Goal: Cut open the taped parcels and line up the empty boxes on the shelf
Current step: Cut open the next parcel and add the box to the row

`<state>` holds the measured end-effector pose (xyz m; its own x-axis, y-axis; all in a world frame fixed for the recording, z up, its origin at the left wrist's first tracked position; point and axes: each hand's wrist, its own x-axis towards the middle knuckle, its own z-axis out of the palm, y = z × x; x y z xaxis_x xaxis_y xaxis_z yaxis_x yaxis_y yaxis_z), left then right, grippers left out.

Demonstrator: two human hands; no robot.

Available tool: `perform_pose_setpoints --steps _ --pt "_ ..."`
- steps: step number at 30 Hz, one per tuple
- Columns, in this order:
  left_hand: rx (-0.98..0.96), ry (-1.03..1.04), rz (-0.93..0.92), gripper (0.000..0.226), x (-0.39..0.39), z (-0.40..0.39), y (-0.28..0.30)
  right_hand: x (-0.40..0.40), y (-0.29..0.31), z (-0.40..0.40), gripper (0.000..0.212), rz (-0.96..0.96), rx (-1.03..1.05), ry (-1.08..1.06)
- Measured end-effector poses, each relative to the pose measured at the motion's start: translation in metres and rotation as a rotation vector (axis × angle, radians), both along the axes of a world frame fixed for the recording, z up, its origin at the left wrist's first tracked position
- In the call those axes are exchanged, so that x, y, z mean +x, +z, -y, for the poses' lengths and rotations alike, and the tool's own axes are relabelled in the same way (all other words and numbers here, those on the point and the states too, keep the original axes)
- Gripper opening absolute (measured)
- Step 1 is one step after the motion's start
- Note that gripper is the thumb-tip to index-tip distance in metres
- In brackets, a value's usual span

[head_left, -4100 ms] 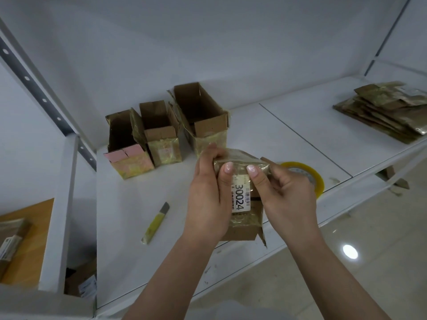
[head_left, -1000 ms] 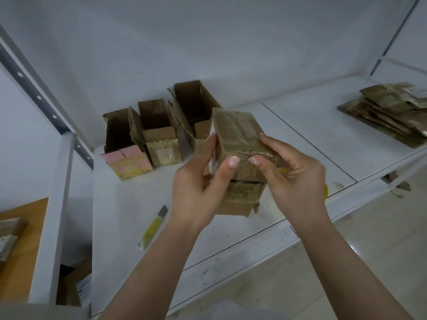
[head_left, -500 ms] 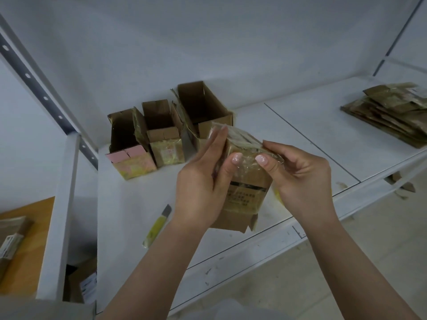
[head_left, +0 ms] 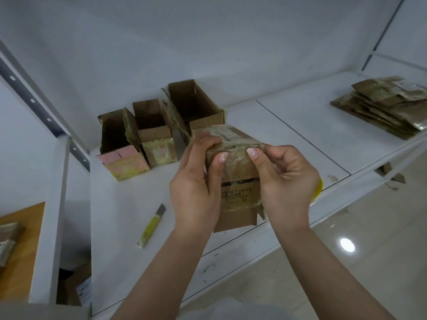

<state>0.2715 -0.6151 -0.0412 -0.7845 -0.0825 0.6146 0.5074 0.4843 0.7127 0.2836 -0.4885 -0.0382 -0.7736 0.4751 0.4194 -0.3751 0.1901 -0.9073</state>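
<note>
Two hands on one parcel [head_left: 235,172], mid-frame, held above the shelf [head_left: 300,125] front edge. Your left hand [head_left: 196,181] wraps its left side, fingers curled over the top edge, thumb on the near face; your right hand [head_left: 284,179] pinches the taped top right corner, thumb on the same face. Long axis runs roughly top to bottom in frame, loose flaps at the lower end. Cutter [head_left: 151,226] lies lower left of the parcel, nearer your left hand, blade end pointing up-right. Count: three open boxes [head_left: 159,135] in a row, upper left of centre; one stack of flattened packaging [head_left: 388,105], far right; one yellow tape roll [head_left: 317,188], mostly hidden behind your right hand.
</note>
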Motion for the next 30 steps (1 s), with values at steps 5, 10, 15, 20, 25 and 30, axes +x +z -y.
perform_pose_setpoints --steps 5,10,15,20,25,30 --pt "0.071 -0.028 0.058 0.035 0.000 0.009 0.005 0.000 0.000 -0.015 0.046 0.015 -0.071 0.113" --pt "0.157 -0.149 0.127 0.024 0.006 0.007 0.012 -0.001 0.004 -0.019 0.055 0.144 0.039 0.254" --pt "0.143 -0.135 0.134 0.023 0.008 0.006 0.009 0.003 0.006 -0.016 0.086 0.151 0.301 0.239" --pt "0.106 -0.097 0.145 0.026 0.011 0.003 0.006 0.002 0.010 -0.016 0.097 0.131 0.617 0.075" --pt "0.087 -0.087 0.127 0.027 0.010 0.004 0.005 0.003 0.011 -0.020 0.095 0.112 0.662 0.116" --pt "0.069 -0.100 0.088 0.026 0.009 0.002 0.004 0.004 0.008 -0.019 0.089 0.096 0.693 0.044"
